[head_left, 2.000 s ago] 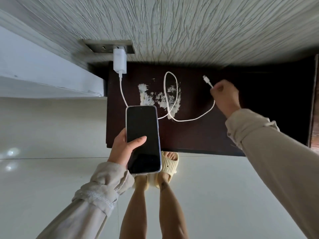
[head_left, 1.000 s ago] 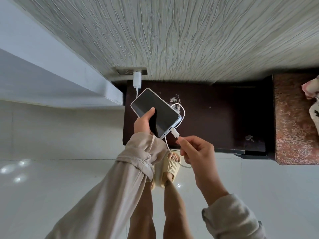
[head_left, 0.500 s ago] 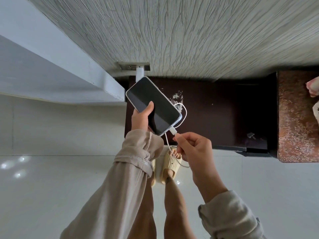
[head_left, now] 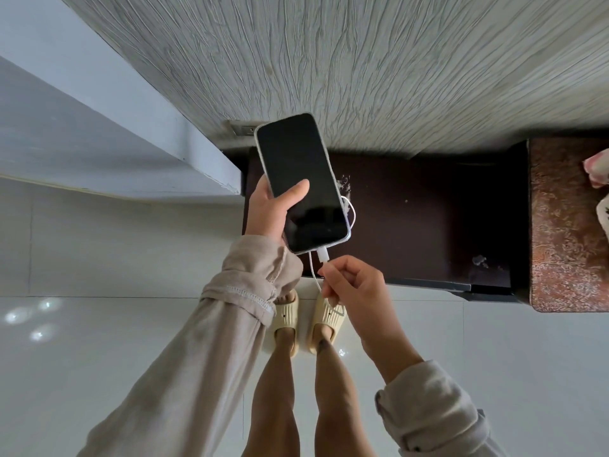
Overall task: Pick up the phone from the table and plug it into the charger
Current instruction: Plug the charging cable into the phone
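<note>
Fingers (head_left: 329, 275) pinch cable (head_left: 315, 275); left hand (head_left: 268, 209) grips phone (head_left: 301, 183).

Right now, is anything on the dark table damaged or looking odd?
Yes. The dark table has a whitish patch just right of the phone, and a smaller one near its front edge: the finish looks scraped or stained.

Phone (head_left: 301, 183): black screen, silver edge. Cable (head_left: 314, 272) & plug white. Table (head_left: 412, 219): v. dark brown w/ whitish scuffs. Wall (head_left: 362, 67): pale grey, wavy ridged pattern. Floor (head_left: 99, 324): glossy off-white tiles. Sleeves (head_left: 197, 351) beige. Slippers (head_left: 324, 319) cream. Rug (head_left: 560, 225): reddish-brown, mottled.
</note>
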The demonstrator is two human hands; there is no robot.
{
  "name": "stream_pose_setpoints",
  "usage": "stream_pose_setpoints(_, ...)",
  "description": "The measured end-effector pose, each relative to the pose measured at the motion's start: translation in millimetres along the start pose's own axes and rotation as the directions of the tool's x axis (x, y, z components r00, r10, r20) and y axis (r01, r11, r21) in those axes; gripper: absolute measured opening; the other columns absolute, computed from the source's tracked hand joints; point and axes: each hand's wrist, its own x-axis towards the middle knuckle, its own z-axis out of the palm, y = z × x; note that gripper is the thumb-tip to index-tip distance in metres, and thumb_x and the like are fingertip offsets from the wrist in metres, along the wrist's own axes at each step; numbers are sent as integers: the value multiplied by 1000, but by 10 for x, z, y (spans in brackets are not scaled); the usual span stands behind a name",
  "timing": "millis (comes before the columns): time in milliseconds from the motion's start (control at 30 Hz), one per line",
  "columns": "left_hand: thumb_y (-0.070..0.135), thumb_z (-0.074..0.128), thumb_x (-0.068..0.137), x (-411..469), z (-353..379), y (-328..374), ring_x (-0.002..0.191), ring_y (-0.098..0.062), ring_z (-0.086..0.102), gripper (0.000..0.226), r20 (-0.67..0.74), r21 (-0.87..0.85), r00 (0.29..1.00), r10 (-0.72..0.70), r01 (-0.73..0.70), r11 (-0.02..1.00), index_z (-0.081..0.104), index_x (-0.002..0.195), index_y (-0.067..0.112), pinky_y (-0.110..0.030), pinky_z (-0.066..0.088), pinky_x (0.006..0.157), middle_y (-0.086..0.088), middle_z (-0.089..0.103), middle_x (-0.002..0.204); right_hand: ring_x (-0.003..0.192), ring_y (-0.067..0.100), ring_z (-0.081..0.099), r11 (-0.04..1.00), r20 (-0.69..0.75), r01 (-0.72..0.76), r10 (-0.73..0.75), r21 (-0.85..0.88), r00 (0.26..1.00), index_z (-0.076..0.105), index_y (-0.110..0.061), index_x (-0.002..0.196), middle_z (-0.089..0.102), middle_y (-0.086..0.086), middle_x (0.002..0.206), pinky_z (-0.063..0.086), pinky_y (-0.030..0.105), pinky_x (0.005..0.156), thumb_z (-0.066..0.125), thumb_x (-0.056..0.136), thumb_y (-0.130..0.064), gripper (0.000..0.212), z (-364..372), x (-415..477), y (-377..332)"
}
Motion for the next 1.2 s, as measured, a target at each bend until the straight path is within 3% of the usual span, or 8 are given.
stream_pose_setpoints(133,2,59,81,-118,-29,-36,86,-21,67,21,119,37,993,-6,2,999,62,92,20,-37,55,80,-5,67,92,52,-3,58,997,124,-41,49,-67,991,62,-19,77,68,-10,51,49,5,56,49,89,0,26,-69,-20,52)
stream_pose_setpoints(200,17,61,82,-176,-67,-67,95,-27,67,17,199,-30,971,-135,144,989,65,98,18,-43,54,87,-7,69,98,57,-4,63,994,136,-48,61,-95,989,61,-16,77,70,-13,54,49,4,58,50,88,2,25,-89,-46,84)
stream_pose_setpoints(333,50,47,84,-219,-111,-133,91,-21,72,42,314,-242,887,-338,419,875,70,101,20,-33,59,68,-6,74,102,59,1,62,993,108,-67,77,-96,991,63,4,92,70,-10,56,53,14,65,51,88,3,13,-108,-105,187)
stream_pose_setpoints(467,49,28,93,-197,-144,-195,79,-17,74,49,309,-255,882,-357,438,862,62,99,14,-29,60,63,-3,77,88,59,6,58,988,71,-87,96,-125,993,63,1,91,67,-7,61,48,28,73,49,89,2,14,-105,-127,236)
stream_pose_setpoints(567,47,28,93,-200,-176,-240,73,-18,74,49,310,-270,880,-361,445,854,64,96,15,-29,59,59,-4,78,81,57,7,56,985,64,-112,121,-127,991,63,-10,75,67,-7,60,47,27,70,48,88,4,24,-97,-124,237)
stream_pose_setpoints(700,49,31,92,-178,-231,-275,82,-22,72,50,284,-272,880,-382,456,848,67,96,15,-32,60,65,-8,72,94,55,5,56,983,81,-118,130,-139,988,58,-20,66,67,-8,56,49,19,64,49,88,4,34,-73,-117,245)
stream_pose_setpoints(933,52,28,92,-128,-305,-327,75,-15,75,58,277,-266,887,-369,440,858,78,76,28,-29,59,57,5,79,81,55,1,61,982,93,-124,138,-145,986,60,-5,94,67,-11,55,52,12,61,52,88,1,12,-24,-88,303)
stream_pose_setpoints(1200,53,32,90,-88,-352,-419,76,-16,75,46,248,-182,889,-385,433,883,71,88,27,-28,59,59,5,79,83,55,-3,62,978,80,-137,151,-159,985,65,1,94,66,-7,64,53,11,62,53,87,0,14,2,-102,358)
